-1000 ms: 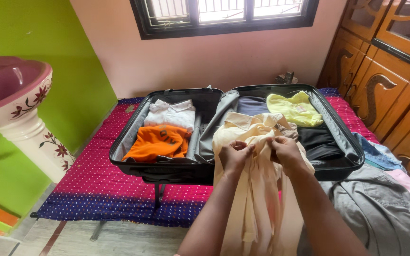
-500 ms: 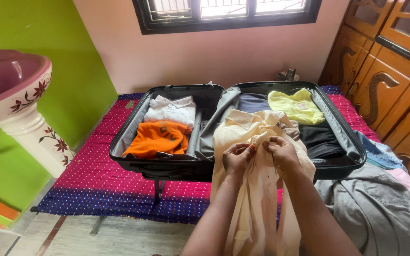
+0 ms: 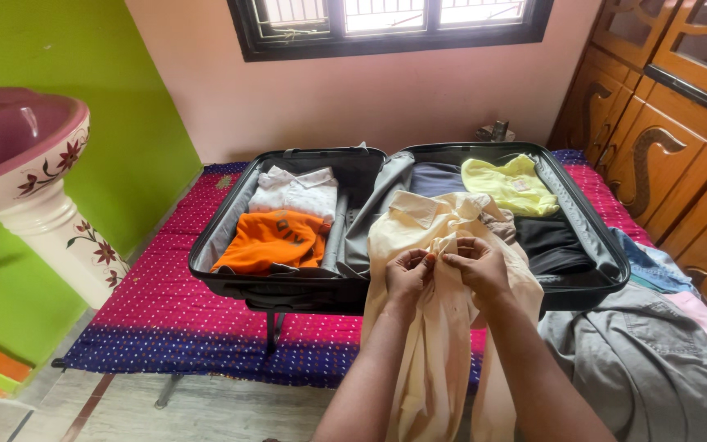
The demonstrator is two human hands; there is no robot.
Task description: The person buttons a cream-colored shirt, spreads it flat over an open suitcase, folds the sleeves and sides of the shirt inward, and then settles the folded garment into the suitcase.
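**Both hands pinching the cream shirt**

Left hand (image 3: 408, 272) and right hand (image 3: 475, 263) each pinch the cream shirt (image 3: 443, 344) along its front, draped over the near edge of the open suitcase (image 3: 584, 214). Looks light, soft and floppy, so grip seams or the collar, not loose cloth.

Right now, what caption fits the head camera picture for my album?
Left hand and right hand pinch a cream shirt over an open suitcase of folded clothes.

The cream shirt (image 3: 439, 344) runs off the bottom edge, hiding the suitcase's (image 3: 288, 288) middle.
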